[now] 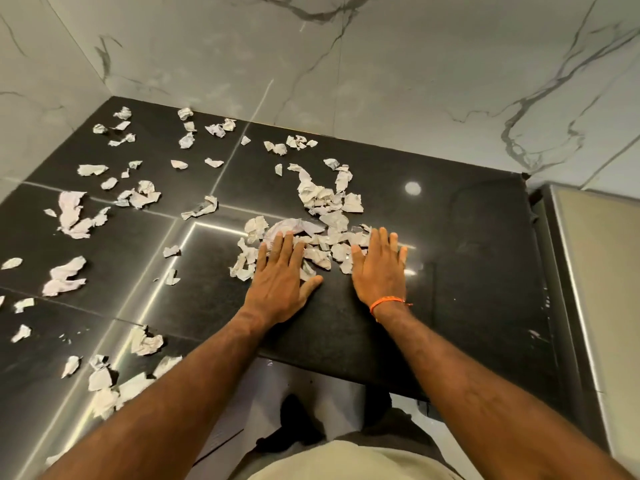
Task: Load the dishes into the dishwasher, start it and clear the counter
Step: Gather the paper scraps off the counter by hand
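Note:
Torn, crumpled paper scraps litter a black stone counter. The densest pile of scraps lies at the counter's middle. My left hand lies flat, fingers straight, on the near left side of that pile, touching scraps. My right hand, with an orange thread at the wrist, lies flat on the pile's near right side. Between the two hands sit a few scraps. No dishes or dishwasher are in view.
More scraps are strewn over the counter's left half and near its front left edge. A marbled white wall backs the counter. A steel-edged beige surface stands at the right. Floor shows below the front edge.

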`<state>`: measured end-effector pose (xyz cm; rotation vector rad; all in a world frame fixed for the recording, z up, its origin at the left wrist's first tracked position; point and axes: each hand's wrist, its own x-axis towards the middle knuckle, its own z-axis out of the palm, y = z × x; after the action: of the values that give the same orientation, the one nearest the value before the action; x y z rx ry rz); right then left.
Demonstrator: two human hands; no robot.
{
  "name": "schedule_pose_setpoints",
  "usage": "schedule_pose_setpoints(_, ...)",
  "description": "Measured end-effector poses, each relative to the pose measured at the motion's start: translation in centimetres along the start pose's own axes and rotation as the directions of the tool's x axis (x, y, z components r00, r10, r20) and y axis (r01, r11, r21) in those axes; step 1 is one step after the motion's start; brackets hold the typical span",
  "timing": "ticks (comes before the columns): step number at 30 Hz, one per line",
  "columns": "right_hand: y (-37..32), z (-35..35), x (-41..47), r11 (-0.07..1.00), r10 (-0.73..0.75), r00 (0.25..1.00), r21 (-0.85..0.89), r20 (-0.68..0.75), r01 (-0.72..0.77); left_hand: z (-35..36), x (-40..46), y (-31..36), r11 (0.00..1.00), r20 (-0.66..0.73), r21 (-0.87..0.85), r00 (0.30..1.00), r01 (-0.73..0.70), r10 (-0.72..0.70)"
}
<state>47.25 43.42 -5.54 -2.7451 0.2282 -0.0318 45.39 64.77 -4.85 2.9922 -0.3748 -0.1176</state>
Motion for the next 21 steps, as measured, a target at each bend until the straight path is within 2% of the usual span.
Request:
schedule_pose_setpoints(2,-2.7,1.0,0.6,0.999,-0.051,0.998,0.02,0.031,0.05,-0.4,-0.3,-1.8,0.998,-0.01,-0.037,0.998,0.054,-0.055)
schedule_pose_setpoints(4,-5.5,2.1,1.1,0.984,-0.164,0.983,0.078,0.087,0.157,-0.9,-0.7,-3.5,0.992,-0.041,-0.061,0.993,0.112,-0.114)
schedule_pose_setpoints(7,-8.0,2.2,2.6,0.907,-0.328,0.942,0.303,0.077,0.291,-1.4,-1.4,-5.2,0.98,-0.108,-0.051,0.974,0.194,-0.198)
schedule_pose_setpoints(9,-7.9,2.1,4.0,0.92,-0.281,0.959,0.276,-0.031,0.278,-1.6,-1.7,-5.7,0.979,-0.132,-0.054,0.97,0.197,-0.202)
schedule_pose_setpoints(10,-7.2,2.1,4.5,0.954,-0.196,0.978,0.219,-0.068,0.206,-1.6,-1.9,-5.5,0.983,-0.134,-0.047,0.974,0.177,-0.181)
schedule_pose_setpoints(12,-6.7,2.3,5.5,0.991,-0.054,0.997,0.122,-0.05,0.06,-1.6,-1.8,-5.1,0.991,-0.12,-0.016,0.983,0.136,-0.137)
schedule_pose_setpoints(13,-6.6,2.4,5.6,0.99,-0.076,0.997,0.12,-0.018,0.077,-1.4,-1.7,-4.6,0.994,-0.101,0.004,0.989,0.112,-0.111)
schedule_pose_setpoints(15,-7.1,2.5,5.8,0.934,-0.287,0.957,0.235,0.039,0.27,-1.1,-1.1,-3.7,0.996,-0.058,0.022,0.995,0.083,-0.082)
schedule_pose_setpoints(17,-7.2,2.2,6.5,0.863,-0.404,0.913,0.353,0.053,0.361,-0.9,0.4,-2.8,0.998,-0.027,0.031,0.998,0.054,-0.053)
schedule_pose_setpoints(19,-6.5,1.8,8.8,0.869,-0.363,0.931,0.345,-0.04,0.354,-0.9,2.2,-2.1,0.999,-0.018,0.04,0.999,0.035,-0.034)
schedule_pose_setpoints(21,-5.5,1.6,11.5,0.935,-0.223,0.972,0.267,-0.075,0.235,-1.3,3.7,-1.9,0.999,-0.008,0.034,0.999,0.042,-0.042)
